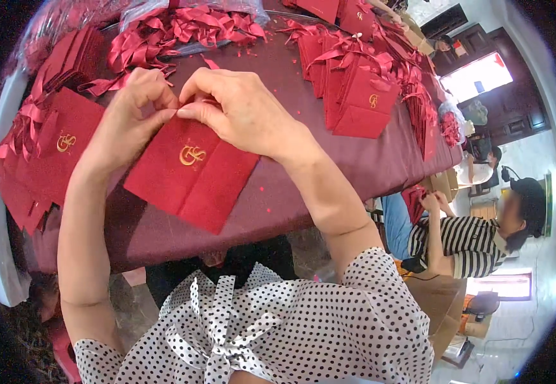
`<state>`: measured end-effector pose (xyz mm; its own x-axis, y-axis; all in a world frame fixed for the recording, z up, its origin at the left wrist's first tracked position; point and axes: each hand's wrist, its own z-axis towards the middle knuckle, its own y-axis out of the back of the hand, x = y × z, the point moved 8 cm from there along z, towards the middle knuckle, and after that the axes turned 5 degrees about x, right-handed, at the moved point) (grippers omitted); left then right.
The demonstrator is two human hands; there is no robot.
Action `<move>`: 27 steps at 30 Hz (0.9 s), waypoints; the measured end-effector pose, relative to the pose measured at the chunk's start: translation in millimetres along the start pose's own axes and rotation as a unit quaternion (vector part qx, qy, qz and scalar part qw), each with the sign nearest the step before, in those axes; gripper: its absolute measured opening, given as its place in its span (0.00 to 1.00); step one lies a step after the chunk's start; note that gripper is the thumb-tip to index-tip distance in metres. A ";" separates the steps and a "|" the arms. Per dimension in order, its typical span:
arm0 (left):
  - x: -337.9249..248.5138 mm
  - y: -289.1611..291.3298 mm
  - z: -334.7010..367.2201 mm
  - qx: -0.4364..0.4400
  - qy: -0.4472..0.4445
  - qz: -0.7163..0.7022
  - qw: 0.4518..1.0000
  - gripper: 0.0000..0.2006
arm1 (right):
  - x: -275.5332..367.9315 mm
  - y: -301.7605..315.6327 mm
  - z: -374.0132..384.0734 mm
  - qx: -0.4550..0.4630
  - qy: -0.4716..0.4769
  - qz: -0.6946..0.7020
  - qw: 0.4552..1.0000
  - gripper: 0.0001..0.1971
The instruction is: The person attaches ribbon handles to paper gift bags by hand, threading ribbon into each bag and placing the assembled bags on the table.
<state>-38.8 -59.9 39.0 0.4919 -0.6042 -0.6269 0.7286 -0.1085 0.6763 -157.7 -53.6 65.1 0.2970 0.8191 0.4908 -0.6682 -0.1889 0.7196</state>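
A flat red gift bag with a gold monogram lies slanted in front of me on the cloth-covered table. At its top edge my left hand and my right hand meet, thumb tips nearly touching. Both are closed in a pinch on the top of the bag. Whatever bit of ribbon or edge sits between the fingertips is hidden. A short end of pink-red ribbon sticks out behind my right hand.
Finished-looking red bags with ribbons overlap at the left, below a folded stack. Loose ribbons are heaped at the back. More ribboned bags stand at the right. A person in a striped shirt sits beyond the table's right edge.
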 end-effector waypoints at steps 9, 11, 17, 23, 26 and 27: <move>25.1 3.4 -7.5 0.038 0.100 -0.309 0.945 0.05 | -1.1 -6.7 2.2 0.024 -0.037 0.044 0.998 0.14; 20.3 -4.1 -9.1 0.047 0.137 -0.312 0.939 0.05 | -0.7 -7.4 1.9 0.042 -0.034 0.046 0.997 0.14; 55.5 -3.8 -15.9 0.022 0.243 -0.323 0.915 0.02 | 2.2 -3.7 0.8 0.025 0.013 0.003 1.000 0.14; 94.3 35.5 -17.9 -0.128 0.198 -0.357 0.904 0.05 | -7.4 3.9 0.2 0.023 -0.050 -0.017 0.998 0.14; 126.7 57.2 -27.1 -0.187 0.186 -0.395 0.880 0.11 | -14.0 20.0 -3.1 0.003 -0.079 -0.053 0.995 0.14; 105.6 54.8 -23.3 -0.217 0.185 -0.330 0.900 0.14 | -17.0 22.2 -4.7 0.003 -0.082 -0.054 0.995 0.14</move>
<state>64.2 -111.3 0.8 -0.0490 -0.2085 -0.9768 0.9983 0.0208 -0.0545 -180.9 -69.2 70.5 0.4741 0.7356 0.4838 -0.6232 -0.1079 0.7746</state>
